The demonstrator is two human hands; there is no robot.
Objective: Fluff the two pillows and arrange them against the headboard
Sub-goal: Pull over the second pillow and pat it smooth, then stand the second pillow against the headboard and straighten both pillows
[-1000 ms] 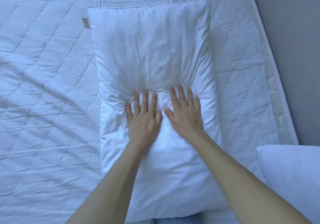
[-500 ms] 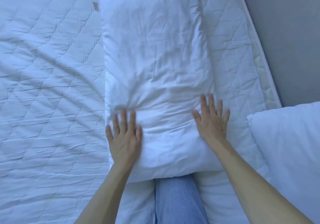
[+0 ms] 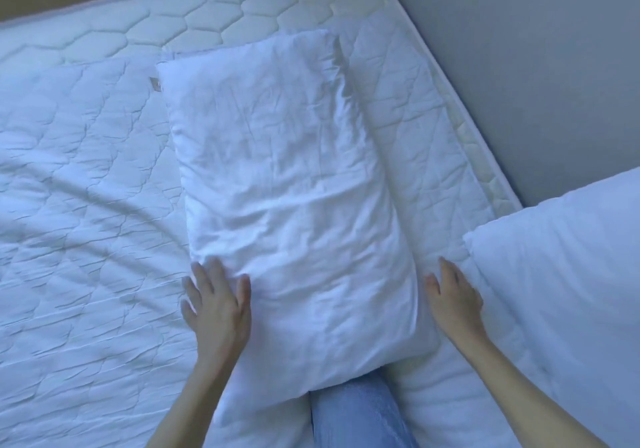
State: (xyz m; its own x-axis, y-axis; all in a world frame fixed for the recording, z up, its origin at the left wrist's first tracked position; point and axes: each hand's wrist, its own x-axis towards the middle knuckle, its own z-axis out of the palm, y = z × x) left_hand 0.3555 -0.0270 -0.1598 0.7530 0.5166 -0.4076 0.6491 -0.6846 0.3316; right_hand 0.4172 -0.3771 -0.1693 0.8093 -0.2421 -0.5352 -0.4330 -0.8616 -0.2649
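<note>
A white pillow (image 3: 287, 212) is lying lengthwise on the quilted bed (image 3: 86, 222). The left hand (image 3: 218, 305), fingers spread flat, is pressing against its left edge, while the right hand (image 3: 453, 298) is hovering open just beside its right edge (contact unclear). A second pillow (image 3: 568, 274) is lying at the right, against the grey wall (image 3: 536, 67).

Left open a strip of quilted cover (image 3: 420, 170) between the wrinkled pillow (image 3: 284, 184) and the second pillow (image 3: 568, 274), with the right hand (image 3: 453, 298) already in its near end. Hemmed that strip on the far right by the grey wall (image 3: 519, 67). Offered broad bare cover left of the left hand (image 3: 218, 305). Blocked the near edge with 1 denim-clad leg (image 3: 356, 413).
</note>
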